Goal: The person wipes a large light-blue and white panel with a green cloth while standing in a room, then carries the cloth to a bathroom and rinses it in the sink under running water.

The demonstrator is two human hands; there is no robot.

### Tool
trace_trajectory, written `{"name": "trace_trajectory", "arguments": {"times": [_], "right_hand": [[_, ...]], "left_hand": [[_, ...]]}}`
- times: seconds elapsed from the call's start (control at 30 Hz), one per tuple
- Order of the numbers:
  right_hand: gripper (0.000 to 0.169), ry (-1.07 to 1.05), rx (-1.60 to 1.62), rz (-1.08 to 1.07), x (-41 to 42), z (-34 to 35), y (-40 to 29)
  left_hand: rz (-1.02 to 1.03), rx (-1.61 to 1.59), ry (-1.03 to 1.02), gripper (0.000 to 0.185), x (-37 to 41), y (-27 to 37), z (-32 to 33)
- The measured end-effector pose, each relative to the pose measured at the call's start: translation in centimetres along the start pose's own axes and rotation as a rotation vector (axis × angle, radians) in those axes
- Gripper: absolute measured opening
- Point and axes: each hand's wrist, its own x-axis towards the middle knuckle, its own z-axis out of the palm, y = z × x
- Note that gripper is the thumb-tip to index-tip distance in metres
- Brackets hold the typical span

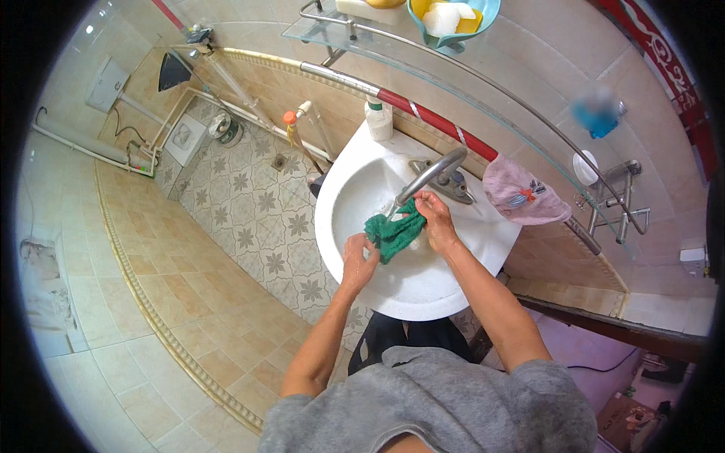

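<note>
A wet green cloth [396, 235] is stretched between my two hands over the white washbasin [354, 189]. My left hand [359, 261] grips its left end, and my right hand [436, 219] pinches the upper right corner. Just above the cloth is the spout of the curved metal faucet [433, 170], with water running from it onto the fabric. The faucet's base and handle sit at the back of the basin. Folds of the cloth hide some of my fingertips.
A pump bottle [379, 120] stands on the basin's back left corner. Above runs a glass shelf [391, 54] with a rail and a blue soap dish [484, 34]. A pink towel [524, 189] hangs from the red-and-silver bar [416, 107]. A squat toilet [184, 136] lies at the far left.
</note>
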Motion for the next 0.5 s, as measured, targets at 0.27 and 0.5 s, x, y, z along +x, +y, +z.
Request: {"name": "trace_trajectory", "arguments": {"times": [0.27, 0.5], "right_hand": [[0.023, -0.167, 0.249, 0.078, -3.6, 1.0, -2.5], [0.094, -0.014, -0.644, -0.109, -3.4, -3.8, 1.5]], "left_hand": [[0.230, 0.180, -0.130, 0.042, 3.5, 1.3, 2.1], [-0.346, -0.557, -0.347, 0.022, 6.7, 5.4, 1.6]]}}
